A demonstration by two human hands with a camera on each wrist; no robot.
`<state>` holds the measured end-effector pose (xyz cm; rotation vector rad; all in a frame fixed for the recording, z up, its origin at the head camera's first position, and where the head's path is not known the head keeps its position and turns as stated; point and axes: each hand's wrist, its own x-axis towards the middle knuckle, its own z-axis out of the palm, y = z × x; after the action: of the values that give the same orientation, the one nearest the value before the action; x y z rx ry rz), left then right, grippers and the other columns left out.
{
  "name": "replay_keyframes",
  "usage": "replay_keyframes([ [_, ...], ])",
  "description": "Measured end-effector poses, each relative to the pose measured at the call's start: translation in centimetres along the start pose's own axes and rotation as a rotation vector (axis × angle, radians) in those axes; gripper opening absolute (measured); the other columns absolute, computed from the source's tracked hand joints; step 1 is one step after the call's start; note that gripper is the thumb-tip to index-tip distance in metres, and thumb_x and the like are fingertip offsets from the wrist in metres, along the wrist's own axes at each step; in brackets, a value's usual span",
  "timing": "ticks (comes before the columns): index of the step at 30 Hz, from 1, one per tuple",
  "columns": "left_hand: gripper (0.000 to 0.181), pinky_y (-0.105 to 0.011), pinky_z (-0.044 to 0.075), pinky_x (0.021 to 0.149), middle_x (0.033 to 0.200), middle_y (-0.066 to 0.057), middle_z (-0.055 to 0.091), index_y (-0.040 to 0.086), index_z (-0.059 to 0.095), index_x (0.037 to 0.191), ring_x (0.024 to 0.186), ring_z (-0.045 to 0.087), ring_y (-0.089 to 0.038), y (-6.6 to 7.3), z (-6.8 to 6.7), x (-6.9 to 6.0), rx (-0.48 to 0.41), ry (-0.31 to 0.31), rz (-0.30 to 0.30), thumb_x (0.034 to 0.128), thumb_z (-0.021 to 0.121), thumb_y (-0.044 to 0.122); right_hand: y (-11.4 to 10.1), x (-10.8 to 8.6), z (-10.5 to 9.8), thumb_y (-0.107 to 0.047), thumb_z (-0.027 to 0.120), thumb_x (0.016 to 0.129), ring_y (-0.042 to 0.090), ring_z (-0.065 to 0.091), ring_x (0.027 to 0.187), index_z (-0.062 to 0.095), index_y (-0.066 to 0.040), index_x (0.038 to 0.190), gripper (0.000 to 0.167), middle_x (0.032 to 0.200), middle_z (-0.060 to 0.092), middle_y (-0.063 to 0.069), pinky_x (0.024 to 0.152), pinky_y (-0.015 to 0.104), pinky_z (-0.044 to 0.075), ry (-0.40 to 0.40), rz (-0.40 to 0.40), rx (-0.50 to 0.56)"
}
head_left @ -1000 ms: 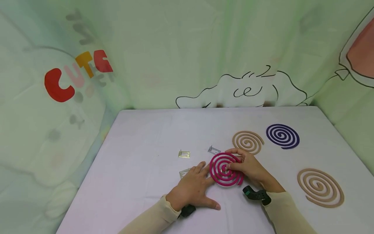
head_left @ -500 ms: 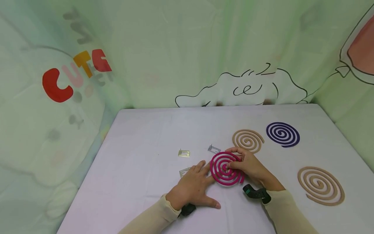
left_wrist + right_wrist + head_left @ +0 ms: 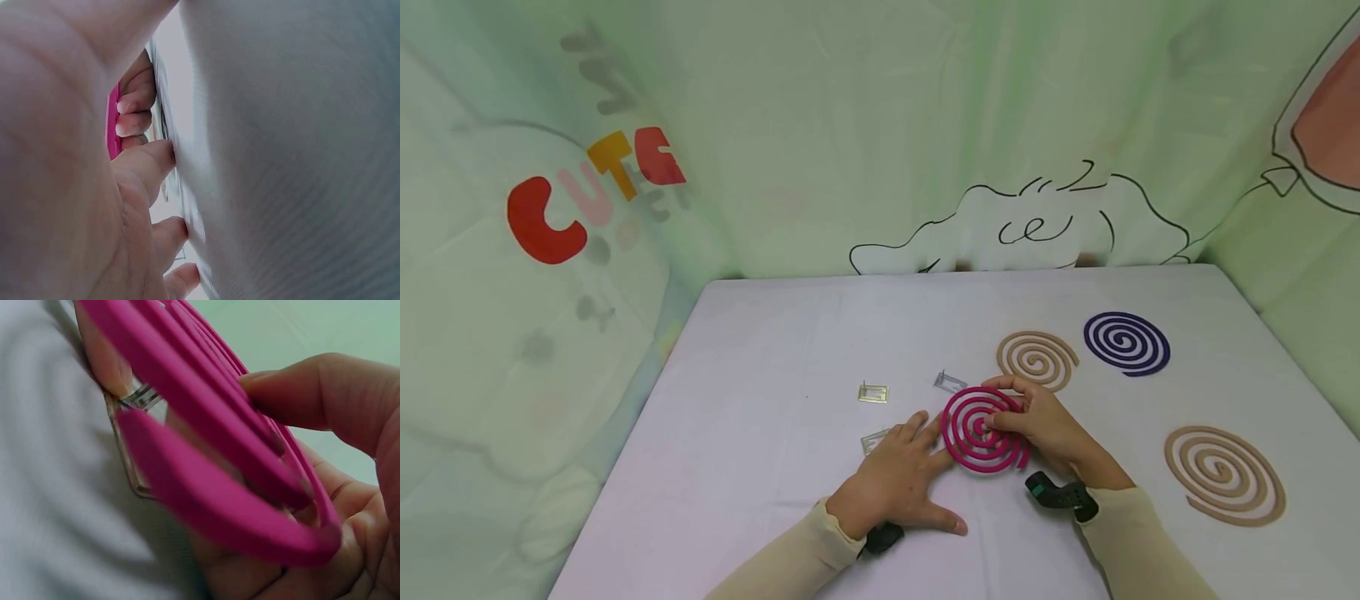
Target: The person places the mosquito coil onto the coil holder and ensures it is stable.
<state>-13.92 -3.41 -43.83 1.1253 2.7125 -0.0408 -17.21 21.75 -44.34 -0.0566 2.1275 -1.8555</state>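
Over the last second little changes: the pink coil (image 3: 978, 427) creeps slightly toward 3 o'clock and remains in the right hand (image 3: 1056, 429), so it is not yet let go. That hand's thumb lies on the coil's face near its centre, fingers curled behind, pinching it at a tilt. The left hand (image 3: 895, 487), at the coil's 8 o'clock, lies spread with fingers straight, gripping nothing visible; two fingers reach under the coil's edge. Behind it, a fingertip (image 3: 111, 372) meets a thin metal frame (image 3: 124, 453); whose, I cannot be sure.

The pink coil is smooth and matte, its strand thick, its tail tapering. Around it lie a brown coil (image 3: 1037, 361) at 1 o'clock, a purple coil (image 3: 1123, 340) at 2, a silver clip (image 3: 951, 383) at 11, flat and rectangular, on white cloth (image 3: 760, 358), finely ribbed close up.
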Motion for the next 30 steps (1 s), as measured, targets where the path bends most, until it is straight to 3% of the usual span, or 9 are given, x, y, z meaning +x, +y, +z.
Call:
replay_keyframes([
  [5, 0.106, -0.047, 0.033, 0.123, 0.172, -0.008, 0.026, 0.038, 0.030, 0.165, 0.158, 0.023, -0.033, 0.00, -0.03, 0.02, 0.008, -0.001, -0.003, 0.0777, 0.057, 0.092, -0.09, -0.02, -0.02, -0.005, 0.076, 0.093, 0.018, 0.073, 0.081, 0.047, 0.005, 0.143, 0.059, 0.106, 0.075, 0.018, 0.073, 0.029, 0.063, -0.014, 0.001, 0.005],
  [24, 0.104, -0.048, 0.033, 0.122, 0.172, -0.007, 0.024, 0.039, 0.030, 0.165, 0.158, 0.022, -0.033, 0.03, -0.36, -0.20, -0.022, 0.000, -0.012, 0.0782, 0.060, 0.089, -0.25, 0.18, 0.02, -0.008, 0.077, 0.094, 0.019, 0.074, 0.091, 0.048, 0.004, 0.144, 0.059, 0.119, 0.072, 0.024, 0.081, 0.029, 0.062, -0.028, -0.008, -0.034],
  [30, 0.104, -0.048, 0.034, 0.122, 0.172, -0.006, 0.025, 0.039, 0.031, 0.164, 0.157, 0.023, -0.033, 0.14, -0.26, -0.31, -0.023, 0.013, -0.003, 0.0782, 0.061, 0.089, -0.02, 0.13, 0.00, -0.006, 0.076, 0.093, 0.017, 0.074, 0.087, 0.049, 0.005, 0.143, 0.058, 0.114, 0.073, 0.023, 0.077, 0.029, 0.063, -0.024, -0.022, -0.052],
])
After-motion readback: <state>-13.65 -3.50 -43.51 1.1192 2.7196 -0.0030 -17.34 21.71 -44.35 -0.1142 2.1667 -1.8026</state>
